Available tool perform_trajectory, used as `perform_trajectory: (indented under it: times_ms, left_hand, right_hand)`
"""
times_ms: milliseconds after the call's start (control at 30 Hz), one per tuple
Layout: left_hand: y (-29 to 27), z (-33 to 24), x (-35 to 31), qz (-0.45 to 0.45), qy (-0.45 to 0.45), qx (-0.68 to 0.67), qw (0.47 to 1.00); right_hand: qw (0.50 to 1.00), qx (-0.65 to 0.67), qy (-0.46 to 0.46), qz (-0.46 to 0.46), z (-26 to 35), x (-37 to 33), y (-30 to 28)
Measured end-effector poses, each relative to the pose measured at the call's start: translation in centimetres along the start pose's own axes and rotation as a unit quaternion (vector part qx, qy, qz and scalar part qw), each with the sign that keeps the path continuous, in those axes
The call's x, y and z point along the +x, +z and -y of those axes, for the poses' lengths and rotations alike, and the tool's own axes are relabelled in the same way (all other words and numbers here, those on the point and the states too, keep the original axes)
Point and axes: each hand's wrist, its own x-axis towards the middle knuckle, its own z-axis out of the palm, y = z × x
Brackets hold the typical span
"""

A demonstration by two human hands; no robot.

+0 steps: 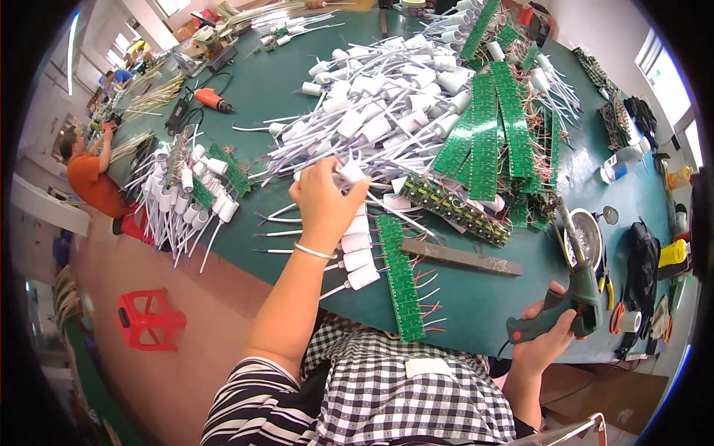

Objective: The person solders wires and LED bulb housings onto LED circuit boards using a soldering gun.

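Note:
My left hand (327, 201) is closed, thumb and fingers pinching a white plastic cylinder-shaped cap (352, 173) at the near edge of a big pile of similar wired caps (394, 97). Below that hand, a row of white caps with cables (358, 260) lies beside a green circuit board strip (400, 275), which has red and white wires along its right side. At the table's near right, my right hand (547, 334) grips the handle of a dark green gun-shaped tool (584, 297) with a long barrel, perhaps a glue gun. Its barrel points away from me, over a round metal dish (586, 238).
A flat metal bar (461, 256) lies right of the board strip. Stacked green boards (483, 134) stand behind it. Pliers (608, 286) and tape (630, 321) are at the right. An orange power tool (212, 99) lies far left. A person in orange (93, 175) sits at left, near a red stool (151, 320).

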Motion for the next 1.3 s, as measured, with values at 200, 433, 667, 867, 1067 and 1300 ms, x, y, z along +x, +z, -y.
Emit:
perform_trajectory:
  times_ms: [200, 433, 667, 867, 1067, 1300]
  left_hand:
    - [-9.2, -0.6, 1.0, -0.124, -0.086, -0.719, 0.678]
    - [-11.3, 0.7, -7.4, 0.317, 0.087, -0.046, 0.943]
    - [-8.1, 3.0, -10.4, 0.269, 0.169, -0.054, 0.947]
    - [-8.6, -0.2, -2.1, 0.081, 0.369, 0.092, 0.921]
    - [-9.5, -4.5, -2.7, 0.118, 0.267, -0.018, 0.956]
    - [-3.9, 1.0, -4.9, 0.087, 0.241, -0.05, 0.965]
  right_hand:
    - [0.999, 0.015, 0.015, 0.045, -0.2, -0.3, 0.3]
    - [0.997, -0.012, 0.027, 0.072, -1.0, -0.5, 0.1]
    - [0.997, -0.003, 0.031, 0.07, -1.2, -0.6, 0.5]
    - [0.994, 0.026, 0.07, 0.086, -1.1, -0.9, -0.3]
    - [0.994, -0.014, 0.052, 0.094, -0.7, -2.2, -0.1]
    - [0.977, -0.034, 0.102, 0.182, -1.1, -2.7, -0.2]
